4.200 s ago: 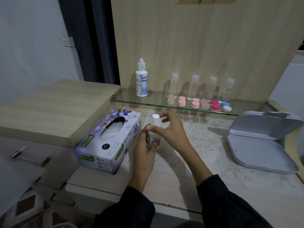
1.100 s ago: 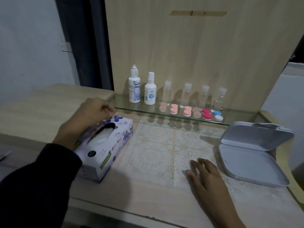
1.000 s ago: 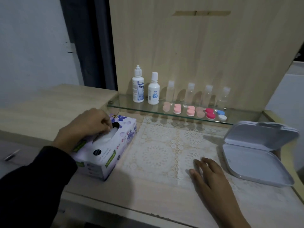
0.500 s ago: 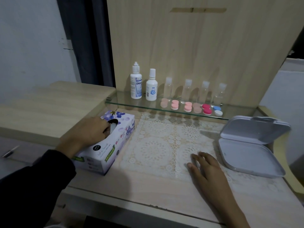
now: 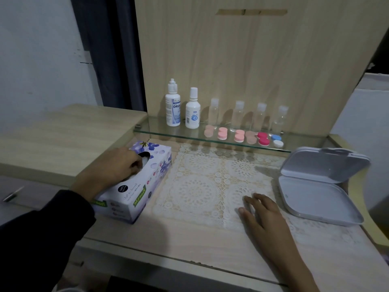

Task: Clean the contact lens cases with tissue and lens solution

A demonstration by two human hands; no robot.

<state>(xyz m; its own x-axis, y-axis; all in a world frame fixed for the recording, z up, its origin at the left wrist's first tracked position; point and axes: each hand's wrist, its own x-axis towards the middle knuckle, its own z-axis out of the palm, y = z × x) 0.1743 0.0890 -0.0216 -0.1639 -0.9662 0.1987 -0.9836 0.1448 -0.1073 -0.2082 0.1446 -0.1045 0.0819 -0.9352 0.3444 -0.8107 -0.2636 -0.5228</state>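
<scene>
**A:** Where does the cleaning stand?

**B:** At the very start, I'd judge. The lens cases (image 5: pixel 240 135) sit in a row on the glass shelf (image 5: pixel 160 131) just behind the lace mat (image 5: pixel 200 186), pink, red and one blue-and-white, all capped as far as I can see. None is on the mat itself.

**A:** And the solution?

**B:** Two white solution bottles (image 5: pixel 192 112) stand upright on the same shelf, behind the mat's left corner, caps on. Four small clear bottles (image 5: pixel 239 114) stand behind the cases.

**A:** What are the hands doing?

**B:** The left hand (image 5: pixel 117 167) is on top of the tissue box (image 5: pixel 143 186), which lies just left of the mat. Its fingers are curled down into the slot and look pinched on the white tissue (image 5: pixel 145 162) showing there. The sheet is not yet out of the box. The right hand (image 5: pixel 263 213) lies flat on the mat's near right part, fingers straight and spread, holding nothing.

**A:** Anything else nearby?

**B:** A grey case (image 5: pixel 315 199), lid propped open, just right of the mat. I see nothing inside it.

**A:** So what is left?

**B:** Nearly everything, by my reading: draw the tissue, bring a case and a bottle down to the mat, uncap, wet, wipe, then repeat along the row.
</scene>
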